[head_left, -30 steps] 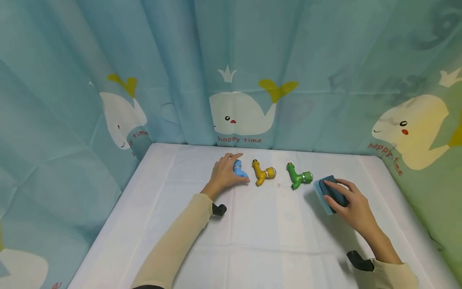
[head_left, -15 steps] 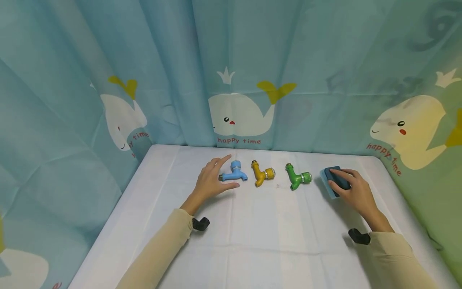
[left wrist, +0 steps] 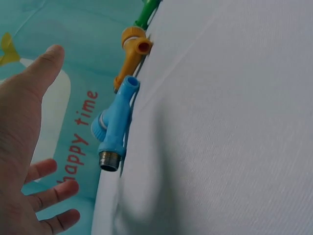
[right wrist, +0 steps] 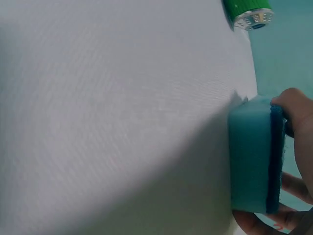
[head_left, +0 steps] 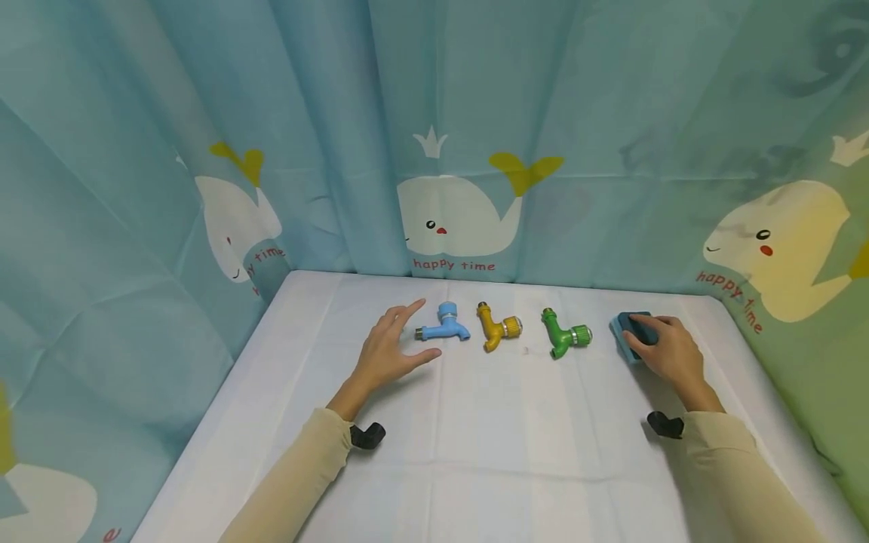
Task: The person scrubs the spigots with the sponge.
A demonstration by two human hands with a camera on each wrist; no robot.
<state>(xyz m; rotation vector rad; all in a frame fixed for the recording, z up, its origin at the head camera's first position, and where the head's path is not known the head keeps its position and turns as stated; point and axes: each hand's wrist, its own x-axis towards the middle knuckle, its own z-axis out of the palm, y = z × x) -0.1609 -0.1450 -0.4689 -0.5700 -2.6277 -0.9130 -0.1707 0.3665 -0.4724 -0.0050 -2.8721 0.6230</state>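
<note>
A light-blue tap (head_left: pixel 448 326) lies on the white-covered table, its metal-threaded end pointing left. Beside it, to the left, my left hand (head_left: pixel 383 348) hovers with thumb and fingers spread and nothing between them. In the left wrist view the blue tap (left wrist: pixel 116 120) stands apart from the thumb and fingertips. Over on the right, my right hand (head_left: pixel 674 353) grips a scrub sponge (head_left: pixel 633 323) by its sides. The right wrist view shows the sponge's light-blue foam (right wrist: pixel 249 156) facing the tabletop, with the dark-blue layer on the palm side.
A yellow tap (head_left: pixel 494 329) and a green tap (head_left: pixel 562 335) lie in a row between the blue tap and the sponge. Blue-green curtains (head_left: pixel 305 219) printed with whales hang along the back and sides of the white table (head_left: pixel 502 422).
My left hand has drawn back leftward from around the blue tap, which now shows whole. My right hand has carried the sponge toward the table's back edge and slightly right.
</note>
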